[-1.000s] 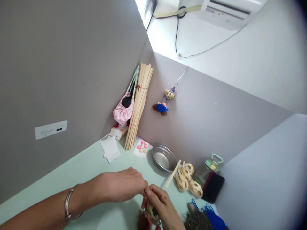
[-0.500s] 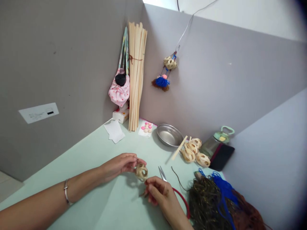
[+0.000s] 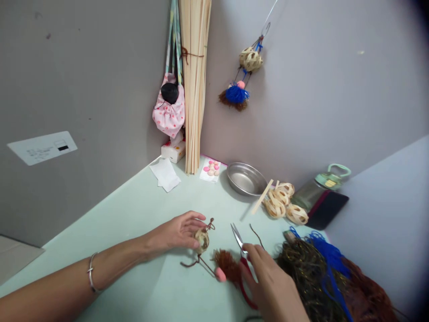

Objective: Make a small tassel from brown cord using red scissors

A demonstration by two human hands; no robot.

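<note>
My left hand (image 3: pixel 182 230) is closed loosely round a small woven ball (image 3: pixel 203 240) of pale strips, low over the table. A brown cord knot (image 3: pixel 210 225) sticks out at its top. Below it, brown cord runs to a pink bead (image 3: pixel 220 274), beside a brown yarn tassel (image 3: pixel 227 264). My right hand (image 3: pixel 268 277), slightly blurred, is on the scissors (image 3: pixel 238 235), thumb and index finger about the red handles. The blades point away from me, a little apart. Part of the handles is hidden under the hand.
At the right lies yarn (image 3: pixel 298 281) in dark, blue and brown. Behind are more woven balls (image 3: pixel 276 206), a metal bowl (image 3: pixel 246 179), a bottle (image 3: pixel 310 192), a phone (image 3: pixel 328 210) and pink beads (image 3: pixel 212 168). A finished ornament (image 3: pixel 250 59) hangs by the wall.
My right hand has let go of the cord below the ball and moved right onto the scissors. The pink bead and brown tassel now show on the table. The view has tilted down.
</note>
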